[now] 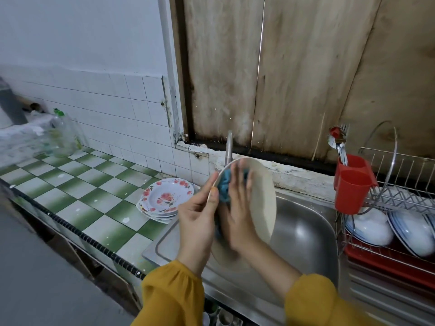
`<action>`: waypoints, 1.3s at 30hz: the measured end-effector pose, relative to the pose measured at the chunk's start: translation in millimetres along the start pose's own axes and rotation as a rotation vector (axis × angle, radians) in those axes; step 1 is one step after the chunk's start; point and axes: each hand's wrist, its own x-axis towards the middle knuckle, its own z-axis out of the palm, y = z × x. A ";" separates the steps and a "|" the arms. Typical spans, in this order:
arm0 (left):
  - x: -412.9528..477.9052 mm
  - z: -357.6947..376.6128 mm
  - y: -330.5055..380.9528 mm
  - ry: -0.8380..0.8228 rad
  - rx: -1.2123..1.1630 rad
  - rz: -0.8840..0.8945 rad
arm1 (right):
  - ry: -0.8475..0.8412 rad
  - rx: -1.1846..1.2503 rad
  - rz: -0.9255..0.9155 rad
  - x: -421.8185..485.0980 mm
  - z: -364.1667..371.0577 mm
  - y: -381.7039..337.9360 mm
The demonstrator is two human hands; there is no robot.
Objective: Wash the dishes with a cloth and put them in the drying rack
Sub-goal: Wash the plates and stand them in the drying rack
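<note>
- Green-and-white checked counter tiles (70, 191) are filling the left of the frame, with a steel sink (306, 231) lying at centre.
- Left hand (200, 215) is gripping the left rim of a cream plate (261, 196), thumb curled over the edge, tilting it above the sink.
- Right hand (237, 208) is pressing a blue cloth (224, 187) onto the plate's face, fingers straight.
- Scrubbing seems to be the step in hand; a stack of floral plates (164, 198) is waiting at left centre.
- Next is likely calling for a rinse under the faucet (229, 147), then a carry to the drying rack (400, 196) at right.
</note>
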 end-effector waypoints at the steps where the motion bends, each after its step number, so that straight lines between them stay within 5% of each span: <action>1: 0.9 -2.3 -2.0 0.020 -0.036 -0.021 | -0.084 0.020 -0.064 -14.3 6.7 -2.9; 4: 4.5 -14.1 -8.0 0.087 -0.145 -0.109 | -0.084 -0.160 -0.112 -36.4 10.3 24.7; 9: -7.8 -4.2 -11.6 -0.004 -0.084 -0.084 | 0.342 -0.086 0.388 10.4 -4.6 34.4; 14: -0.5 6.4 -13.8 -0.062 -0.049 -0.048 | 0.043 0.039 -0.116 -16.3 5.8 6.0; 16: -1.2 4.2 -15.6 -0.072 -0.067 -0.059 | 0.073 0.018 -0.110 -14.0 1.7 23.1; 20: -12.4 11.1 -19.2 -0.119 0.027 -0.024 | 0.484 0.109 0.278 23.3 -12.8 28.1; 26: -8.1 10.0 -20.6 -0.088 -0.033 -0.060 | 0.274 0.199 -0.139 5.1 0.8 3.9; 31: -12.1 13.0 -20.5 -0.134 0.027 -0.012 | 0.607 0.213 0.311 31.9 -2.0 15.0; 35: 4.0 6.3 -11.4 -0.032 -0.035 -0.004 | 0.053 0.448 0.234 -12.3 21.7 -1.8; 37: 14.9 -2.7 -2.7 0.019 -0.028 0.020 | -0.195 0.192 0.043 -42.2 21.2 12.3; 39: 22.0 -9.9 4.7 0.043 -0.004 0.057 | -0.183 -0.073 0.020 -47.0 12.6 41.1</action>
